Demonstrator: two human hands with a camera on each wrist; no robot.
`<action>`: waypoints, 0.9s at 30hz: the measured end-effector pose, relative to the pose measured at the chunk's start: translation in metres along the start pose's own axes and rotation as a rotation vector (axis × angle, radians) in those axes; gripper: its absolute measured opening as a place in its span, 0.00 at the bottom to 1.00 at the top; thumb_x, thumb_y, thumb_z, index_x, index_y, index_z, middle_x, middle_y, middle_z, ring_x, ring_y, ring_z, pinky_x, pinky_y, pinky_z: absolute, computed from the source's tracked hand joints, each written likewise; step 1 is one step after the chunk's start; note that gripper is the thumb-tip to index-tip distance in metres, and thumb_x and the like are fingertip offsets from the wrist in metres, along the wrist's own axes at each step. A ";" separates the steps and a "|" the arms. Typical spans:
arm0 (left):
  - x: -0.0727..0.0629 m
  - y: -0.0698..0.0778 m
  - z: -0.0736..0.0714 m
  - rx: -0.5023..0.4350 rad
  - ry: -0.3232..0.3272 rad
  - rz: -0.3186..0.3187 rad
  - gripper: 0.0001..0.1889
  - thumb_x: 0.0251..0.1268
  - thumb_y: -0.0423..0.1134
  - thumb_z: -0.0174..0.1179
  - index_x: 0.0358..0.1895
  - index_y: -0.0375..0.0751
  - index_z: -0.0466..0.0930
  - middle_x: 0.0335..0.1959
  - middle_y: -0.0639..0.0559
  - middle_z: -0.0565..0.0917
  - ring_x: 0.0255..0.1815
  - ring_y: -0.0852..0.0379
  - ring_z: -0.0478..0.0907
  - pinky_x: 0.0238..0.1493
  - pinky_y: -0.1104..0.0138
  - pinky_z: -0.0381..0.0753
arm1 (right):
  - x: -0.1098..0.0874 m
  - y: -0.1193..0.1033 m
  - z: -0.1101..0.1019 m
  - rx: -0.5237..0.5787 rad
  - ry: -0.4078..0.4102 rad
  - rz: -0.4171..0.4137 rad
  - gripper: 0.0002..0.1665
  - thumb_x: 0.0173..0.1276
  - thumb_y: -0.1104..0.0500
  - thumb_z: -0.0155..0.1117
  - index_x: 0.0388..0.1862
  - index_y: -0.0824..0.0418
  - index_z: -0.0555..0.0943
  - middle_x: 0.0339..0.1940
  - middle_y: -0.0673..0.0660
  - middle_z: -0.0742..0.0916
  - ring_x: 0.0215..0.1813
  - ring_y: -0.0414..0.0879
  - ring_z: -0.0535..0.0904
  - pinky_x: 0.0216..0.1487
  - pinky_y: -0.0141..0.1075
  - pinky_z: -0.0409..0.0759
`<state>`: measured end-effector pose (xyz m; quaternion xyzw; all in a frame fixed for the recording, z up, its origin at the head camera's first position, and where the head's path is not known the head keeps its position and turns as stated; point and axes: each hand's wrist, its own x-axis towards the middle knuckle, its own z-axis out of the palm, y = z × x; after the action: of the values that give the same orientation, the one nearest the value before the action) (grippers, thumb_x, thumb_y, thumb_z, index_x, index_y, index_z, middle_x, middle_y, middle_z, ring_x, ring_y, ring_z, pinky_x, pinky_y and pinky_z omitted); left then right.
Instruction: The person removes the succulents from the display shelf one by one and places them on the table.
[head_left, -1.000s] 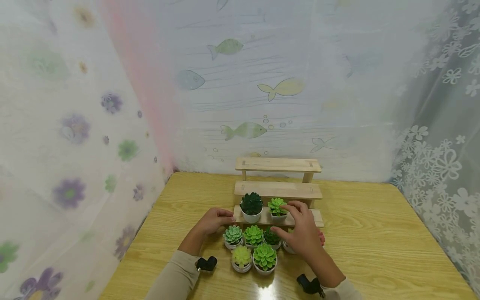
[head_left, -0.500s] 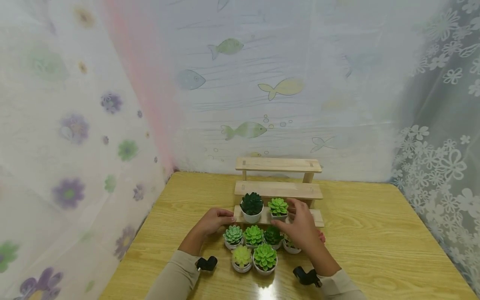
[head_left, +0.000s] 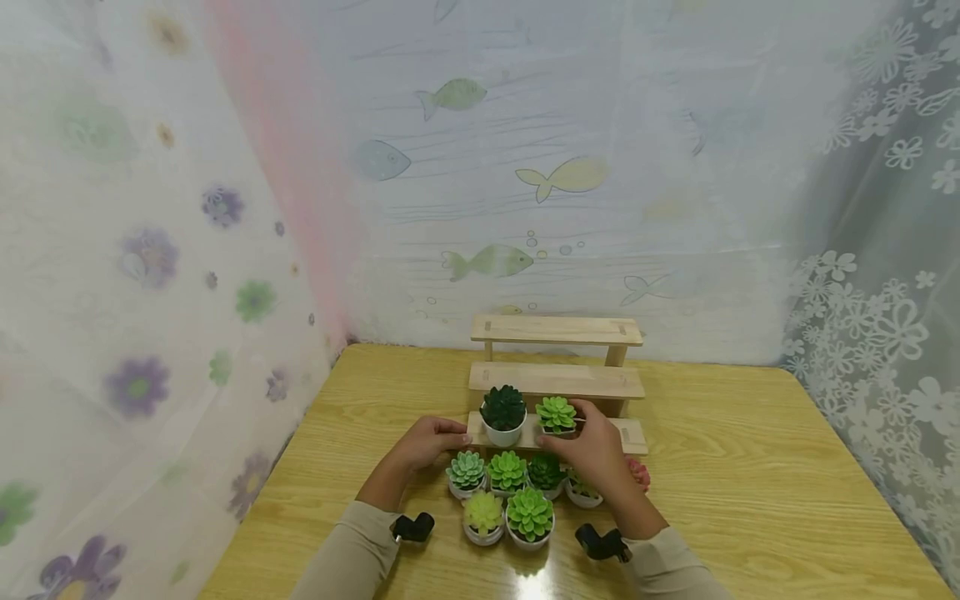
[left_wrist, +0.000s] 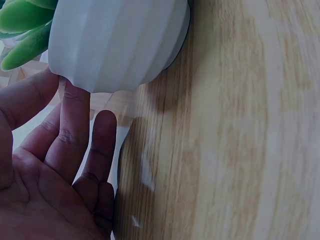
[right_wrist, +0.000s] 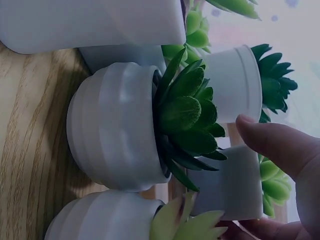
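My left hand [head_left: 429, 442] holds the left end of the lowest tier of a wooden stepped shelf [head_left: 557, 379], thumb and fingers at the board's end. In the left wrist view a white fluted pot [left_wrist: 115, 45] hides the tips of some fingers. On that tier, my right hand [head_left: 596, 446] has its thumb and fingers around the square white pot [right_wrist: 227, 185] of a bright green succulent [head_left: 556, 414]. Just left of it, a dark green succulent [head_left: 503, 408] stands upright in a round white pot [right_wrist: 235, 82].
Several potted succulents crowd in front of the shelf, among them a yellow-green one [head_left: 483, 512], a large bright green one [head_left: 530, 512] and a dark green one [right_wrist: 187, 112]. A red plant [head_left: 638, 473] shows partly behind the right hand. Behind the wooden table [head_left: 750, 467] hangs a fish-patterned curtain [head_left: 570, 175].
The right hand has come down and inward from beside the succulent's leaves to its pot, which has shifted little. The left hand has stayed at the shelf's end.
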<state>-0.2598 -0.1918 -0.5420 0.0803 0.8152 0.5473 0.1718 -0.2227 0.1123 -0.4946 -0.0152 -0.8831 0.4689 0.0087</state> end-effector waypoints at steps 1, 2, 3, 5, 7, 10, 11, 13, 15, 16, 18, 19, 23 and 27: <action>0.000 0.000 0.000 0.000 0.001 -0.001 0.20 0.77 0.39 0.61 0.61 0.27 0.81 0.47 0.40 0.90 0.49 0.48 0.87 0.58 0.52 0.83 | 0.001 0.001 0.001 -0.010 0.005 -0.003 0.52 0.56 0.46 0.84 0.75 0.60 0.70 0.65 0.66 0.83 0.58 0.57 0.85 0.50 0.49 0.86; 0.000 0.000 0.000 -0.001 0.004 -0.003 0.20 0.77 0.39 0.61 0.61 0.27 0.81 0.47 0.40 0.90 0.50 0.48 0.87 0.58 0.51 0.83 | 0.001 0.001 0.001 -0.017 0.008 -0.006 0.52 0.56 0.46 0.84 0.75 0.60 0.70 0.65 0.65 0.83 0.58 0.58 0.85 0.51 0.49 0.86; 0.000 0.000 0.000 -0.001 0.007 -0.005 0.20 0.77 0.39 0.61 0.61 0.27 0.81 0.47 0.41 0.90 0.50 0.48 0.87 0.58 0.51 0.82 | 0.002 0.001 0.001 -0.020 0.011 -0.007 0.51 0.56 0.47 0.84 0.74 0.60 0.71 0.65 0.65 0.83 0.59 0.59 0.84 0.51 0.50 0.86; 0.001 0.000 0.001 -0.004 0.012 -0.010 0.19 0.77 0.40 0.61 0.61 0.28 0.82 0.46 0.42 0.90 0.49 0.49 0.87 0.58 0.51 0.82 | 0.002 0.001 0.001 -0.016 0.012 -0.006 0.50 0.57 0.47 0.84 0.74 0.60 0.71 0.65 0.66 0.83 0.60 0.60 0.84 0.51 0.50 0.86; 0.001 -0.001 0.001 -0.003 0.018 -0.012 0.19 0.76 0.40 0.62 0.60 0.28 0.83 0.46 0.43 0.90 0.49 0.49 0.87 0.58 0.51 0.82 | 0.002 0.001 0.001 -0.013 0.013 -0.004 0.49 0.57 0.47 0.84 0.73 0.61 0.72 0.64 0.66 0.83 0.60 0.60 0.83 0.51 0.50 0.86; 0.002 -0.001 0.001 -0.005 0.022 -0.015 0.19 0.75 0.40 0.63 0.59 0.29 0.83 0.45 0.44 0.91 0.48 0.50 0.87 0.58 0.51 0.82 | 0.002 0.000 0.002 -0.004 0.011 0.000 0.48 0.57 0.48 0.84 0.72 0.61 0.72 0.64 0.66 0.83 0.61 0.60 0.84 0.50 0.49 0.86; 0.002 -0.001 0.001 -0.003 0.022 -0.016 0.19 0.75 0.40 0.63 0.59 0.29 0.83 0.44 0.44 0.91 0.48 0.50 0.87 0.59 0.51 0.82 | 0.002 0.000 0.002 -0.005 0.012 0.000 0.48 0.57 0.48 0.84 0.72 0.61 0.72 0.64 0.66 0.83 0.61 0.60 0.84 0.49 0.49 0.87; 0.002 -0.001 0.001 -0.002 0.022 -0.016 0.19 0.75 0.40 0.63 0.59 0.29 0.83 0.44 0.43 0.91 0.48 0.51 0.87 0.59 0.51 0.82 | 0.002 -0.001 0.002 -0.007 0.014 0.000 0.47 0.57 0.48 0.84 0.72 0.61 0.73 0.63 0.66 0.83 0.61 0.61 0.84 0.49 0.48 0.87; 0.001 0.000 0.002 0.002 0.021 -0.019 0.19 0.75 0.41 0.63 0.59 0.29 0.84 0.44 0.44 0.91 0.48 0.51 0.87 0.59 0.51 0.82 | 0.001 -0.001 0.001 -0.006 0.017 -0.001 0.47 0.57 0.49 0.84 0.71 0.61 0.73 0.63 0.66 0.84 0.60 0.61 0.84 0.48 0.48 0.87; 0.001 0.000 0.002 0.006 0.022 -0.018 0.19 0.75 0.41 0.63 0.59 0.29 0.84 0.45 0.44 0.91 0.48 0.51 0.87 0.59 0.51 0.82 | 0.001 -0.001 0.001 -0.005 0.018 -0.002 0.46 0.57 0.49 0.84 0.71 0.61 0.73 0.63 0.66 0.84 0.60 0.60 0.84 0.48 0.48 0.87; 0.001 0.000 0.002 0.009 0.022 -0.019 0.19 0.75 0.41 0.63 0.59 0.30 0.84 0.45 0.44 0.91 0.48 0.51 0.87 0.59 0.51 0.82 | 0.001 -0.001 0.001 -0.004 0.022 -0.006 0.46 0.57 0.49 0.84 0.70 0.61 0.74 0.62 0.66 0.84 0.59 0.60 0.84 0.48 0.48 0.87; 0.001 0.000 0.002 0.010 0.023 -0.019 0.19 0.75 0.41 0.63 0.59 0.30 0.84 0.45 0.44 0.91 0.48 0.51 0.87 0.59 0.51 0.82 | 0.001 -0.001 0.001 -0.006 0.024 -0.008 0.46 0.57 0.49 0.83 0.70 0.61 0.74 0.62 0.65 0.84 0.59 0.60 0.84 0.48 0.48 0.87; 0.001 0.000 0.002 0.011 0.024 -0.021 0.19 0.75 0.41 0.63 0.59 0.30 0.84 0.45 0.44 0.91 0.48 0.51 0.87 0.59 0.50 0.82 | 0.000 -0.001 0.000 -0.011 0.035 -0.022 0.45 0.57 0.47 0.84 0.70 0.60 0.75 0.61 0.65 0.84 0.58 0.59 0.85 0.49 0.48 0.87; 0.001 0.000 0.001 0.015 0.022 -0.021 0.19 0.75 0.41 0.63 0.59 0.30 0.84 0.45 0.44 0.91 0.49 0.50 0.87 0.60 0.49 0.81 | -0.002 -0.001 -0.002 0.001 0.045 -0.026 0.45 0.56 0.47 0.84 0.69 0.59 0.75 0.60 0.64 0.85 0.56 0.58 0.86 0.48 0.48 0.87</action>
<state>-0.2604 -0.1902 -0.5427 0.0671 0.8219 0.5403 0.1677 -0.2203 0.1130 -0.4926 -0.0143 -0.8826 0.4687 0.0348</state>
